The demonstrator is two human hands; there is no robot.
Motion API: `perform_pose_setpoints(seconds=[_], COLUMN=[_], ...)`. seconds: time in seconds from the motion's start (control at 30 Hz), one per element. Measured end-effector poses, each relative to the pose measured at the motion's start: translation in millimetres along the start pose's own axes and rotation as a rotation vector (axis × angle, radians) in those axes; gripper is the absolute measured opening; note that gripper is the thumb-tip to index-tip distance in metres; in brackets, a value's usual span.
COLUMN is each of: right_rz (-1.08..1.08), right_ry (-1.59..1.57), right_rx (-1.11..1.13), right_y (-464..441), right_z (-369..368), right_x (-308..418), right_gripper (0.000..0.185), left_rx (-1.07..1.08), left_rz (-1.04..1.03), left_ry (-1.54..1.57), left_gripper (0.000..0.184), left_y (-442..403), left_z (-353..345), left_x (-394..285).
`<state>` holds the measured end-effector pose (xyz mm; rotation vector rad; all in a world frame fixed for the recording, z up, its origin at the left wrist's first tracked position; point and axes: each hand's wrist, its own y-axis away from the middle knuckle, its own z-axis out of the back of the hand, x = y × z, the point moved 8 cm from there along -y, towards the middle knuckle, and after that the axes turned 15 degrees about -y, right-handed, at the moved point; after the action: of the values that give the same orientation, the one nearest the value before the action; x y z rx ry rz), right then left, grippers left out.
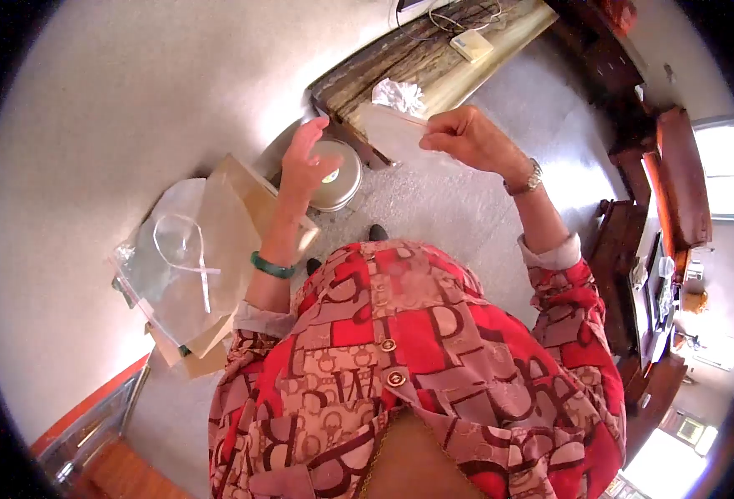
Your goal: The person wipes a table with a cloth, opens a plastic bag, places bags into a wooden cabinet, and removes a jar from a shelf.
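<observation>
A clear plastic bag (392,133) with a thin red line along its top edge hangs from my right hand (458,137), whose fingers are pinched on it. My left hand (307,158) is raised to the left of the bag, fingers apart and nothing in them. Behind that hand is a round metal tin (338,176) with a small label on its lid. Crumpled white paper or plastic (398,96) lies on the wooden table just beyond the bag.
Ahead is a wooden table (346,87) with a white box (471,46) and cables. At left, a large clear bag (188,274) with a white strap leans with cardboard (242,200) by the wall. Dark wooden furniture (625,249) lines the right.
</observation>
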<state>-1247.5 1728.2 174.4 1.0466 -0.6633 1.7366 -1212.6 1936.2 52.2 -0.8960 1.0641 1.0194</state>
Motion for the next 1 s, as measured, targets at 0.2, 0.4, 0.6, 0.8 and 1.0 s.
perform_pose_setpoints(seconds=[0.2,0.4,0.6,0.8,1.0], right_rz=[-0.011,0.03,-0.132,-0.073,-0.037], right_ry=[-0.115,-0.199,-0.303,-0.347,-0.306], right_rx=[0.21,0.004,-0.053,-0.123,-0.202], right_y=[-8.3,-8.9,-3.5,-11.8,-21.9], right_z=[-17.3,11.3,25.0,27.5,22.6], right_x=[24.4,19.1,-12.0,-14.0,-3.9], right_gripper=[0.016,0.018,0.013,0.011,0.013], left_rx=[0.213,0.155,0.092,-0.005,-0.078], left_rz=[-0.133,0.022,0.058,0.0,-0.024], left_ry=[-0.051,0.313,0.333,0.253,0.196], left_gripper=[0.057,0.018,0.014,0.014,0.012], left_y=[-5.7,-10.2,-13.3,-17.6,-14.0], left_z=[-14.5,-12.3,1.7,14.3,33.2], left_x=[-79.0,-81.8,-76.3,-86.9,-109.6])
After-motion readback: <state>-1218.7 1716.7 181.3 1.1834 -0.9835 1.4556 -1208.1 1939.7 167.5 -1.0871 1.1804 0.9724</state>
